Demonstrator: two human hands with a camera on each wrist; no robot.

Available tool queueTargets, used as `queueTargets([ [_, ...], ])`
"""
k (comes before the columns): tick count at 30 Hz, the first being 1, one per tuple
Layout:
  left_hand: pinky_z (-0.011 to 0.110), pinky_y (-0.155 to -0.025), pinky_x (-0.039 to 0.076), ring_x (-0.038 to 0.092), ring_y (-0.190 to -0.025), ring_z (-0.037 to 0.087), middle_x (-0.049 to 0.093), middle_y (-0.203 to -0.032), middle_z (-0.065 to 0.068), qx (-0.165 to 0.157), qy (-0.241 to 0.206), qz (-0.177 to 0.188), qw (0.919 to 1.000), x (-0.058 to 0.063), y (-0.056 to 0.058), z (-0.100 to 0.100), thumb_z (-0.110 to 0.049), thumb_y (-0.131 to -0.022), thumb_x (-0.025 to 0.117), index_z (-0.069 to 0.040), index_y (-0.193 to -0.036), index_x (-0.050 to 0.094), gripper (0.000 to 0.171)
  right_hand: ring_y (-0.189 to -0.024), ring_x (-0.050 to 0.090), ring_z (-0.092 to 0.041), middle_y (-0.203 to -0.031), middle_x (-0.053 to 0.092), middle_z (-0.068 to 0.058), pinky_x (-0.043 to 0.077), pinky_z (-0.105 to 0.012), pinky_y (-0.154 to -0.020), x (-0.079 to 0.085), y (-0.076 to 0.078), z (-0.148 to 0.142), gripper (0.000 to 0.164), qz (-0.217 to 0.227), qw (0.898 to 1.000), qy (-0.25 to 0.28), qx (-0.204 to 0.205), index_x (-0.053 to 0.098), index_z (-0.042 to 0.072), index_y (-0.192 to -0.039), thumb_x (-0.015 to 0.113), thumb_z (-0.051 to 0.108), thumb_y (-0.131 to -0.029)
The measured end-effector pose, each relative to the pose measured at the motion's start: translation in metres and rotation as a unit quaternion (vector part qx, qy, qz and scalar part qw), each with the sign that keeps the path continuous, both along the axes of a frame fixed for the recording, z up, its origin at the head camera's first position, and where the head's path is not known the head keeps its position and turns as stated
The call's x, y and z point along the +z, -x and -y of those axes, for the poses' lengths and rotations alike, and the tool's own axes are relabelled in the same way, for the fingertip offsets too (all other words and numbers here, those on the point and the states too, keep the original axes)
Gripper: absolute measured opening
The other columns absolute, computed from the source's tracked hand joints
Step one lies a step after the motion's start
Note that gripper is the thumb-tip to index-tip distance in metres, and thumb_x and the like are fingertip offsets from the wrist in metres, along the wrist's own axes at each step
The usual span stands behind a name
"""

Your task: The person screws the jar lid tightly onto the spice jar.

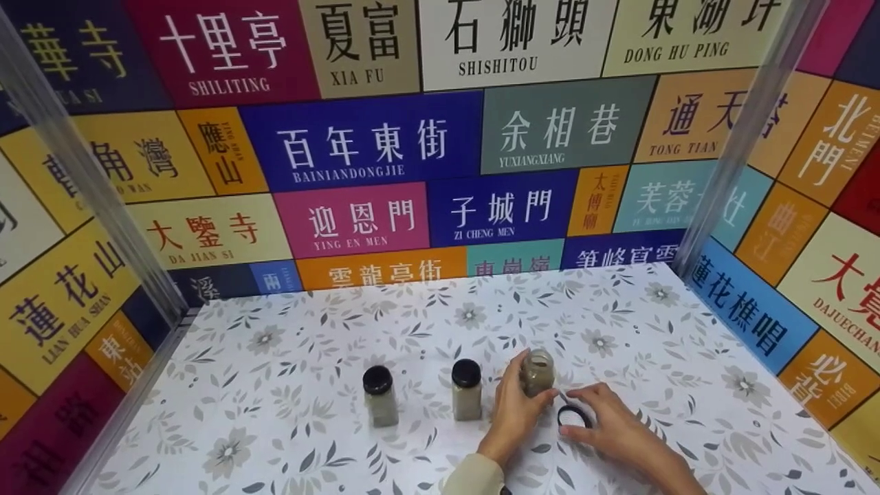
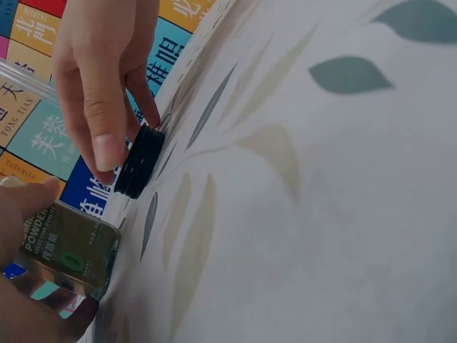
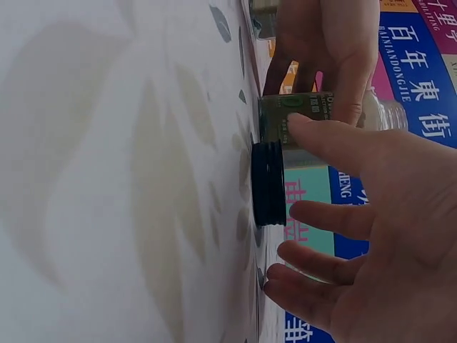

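My left hand point(image 1: 514, 407) grips an uncapped glass spice jar point(image 1: 540, 375) that stands on the table, thumb and fingers wrapped round its sides. Brownish powder fills much of it, and the word "POWDER" shows on its label point(image 2: 68, 239) in the left wrist view. Right beside the jar, the black screw cap point(image 1: 573, 416) lies on the tabletop with its pale inside facing up. Over that cap, my right hand point(image 1: 615, 427) has its thumb and fingers spread apart. In the right wrist view the fingertips point(image 3: 303, 211) are close around the cap point(image 3: 268, 184).
Two more spice jars with black caps, one in the middle point(image 1: 467, 402) and one farther left point(image 1: 382, 405), stand upright in a row left of my left hand. The table point(image 1: 309, 440) has a leaf-and-flower cover. Colourful sign-covered walls point(image 1: 364, 141) enclose its back and sides.
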State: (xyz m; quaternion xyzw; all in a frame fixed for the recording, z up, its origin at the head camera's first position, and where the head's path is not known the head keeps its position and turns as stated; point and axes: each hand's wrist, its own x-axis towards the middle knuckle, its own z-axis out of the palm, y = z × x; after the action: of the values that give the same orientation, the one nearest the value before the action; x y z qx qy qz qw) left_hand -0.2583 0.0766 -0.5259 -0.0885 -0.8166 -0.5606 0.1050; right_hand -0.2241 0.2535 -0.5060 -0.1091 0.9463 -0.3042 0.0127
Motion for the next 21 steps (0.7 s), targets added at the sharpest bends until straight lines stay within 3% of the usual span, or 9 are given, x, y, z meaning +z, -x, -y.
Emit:
queueTargets([
  [8,0.030,-0.095,0.053,0.068,-0.106,0.019,0.073,-0.117,0.008,-0.001,-0.043,0.026,0.9988,-0.0030,0.0027,0.0030,-0.020,-0.074,0.087,-0.018,-0.131,0.060,0.063,-0.097,0.056,-0.020,-0.102,0.059,-0.002,0.051,-0.038,-0.081,0.0002,-0.0001,0.0054,0.051,-0.008,0.999,-0.040,-0.002,0.068,0.009,-0.115,0.088,0.031,-0.073],
  [15,0.030,-0.093,0.055,0.069,-0.105,0.021,0.074,-0.114,0.009,-0.002,-0.045,0.009,0.9989,-0.0061,0.0051,0.0028,-0.020,-0.073,0.088,-0.014,-0.125,0.063,0.058,-0.086,0.054,-0.014,-0.096,0.059,-0.002,0.047,-0.031,-0.073,0.0002,-0.0012,0.0067,0.048,-0.017,0.999,-0.030,0.016,0.068,0.007,-0.114,0.086,0.026,-0.075],
  [21,0.028,-0.089,0.056,0.071,-0.103,0.023,0.074,-0.113,0.011,0.005,-0.031,-0.009,0.9994,-0.0082,0.0042,0.0039,-0.021,-0.073,0.088,-0.011,-0.126,0.063,0.059,-0.081,0.053,-0.013,-0.093,0.061,-0.003,0.047,-0.030,-0.072,0.0027,0.0008,0.0103,0.050,-0.021,1.000,-0.016,-0.007,0.070,0.005,-0.114,0.088,0.026,-0.072],
])
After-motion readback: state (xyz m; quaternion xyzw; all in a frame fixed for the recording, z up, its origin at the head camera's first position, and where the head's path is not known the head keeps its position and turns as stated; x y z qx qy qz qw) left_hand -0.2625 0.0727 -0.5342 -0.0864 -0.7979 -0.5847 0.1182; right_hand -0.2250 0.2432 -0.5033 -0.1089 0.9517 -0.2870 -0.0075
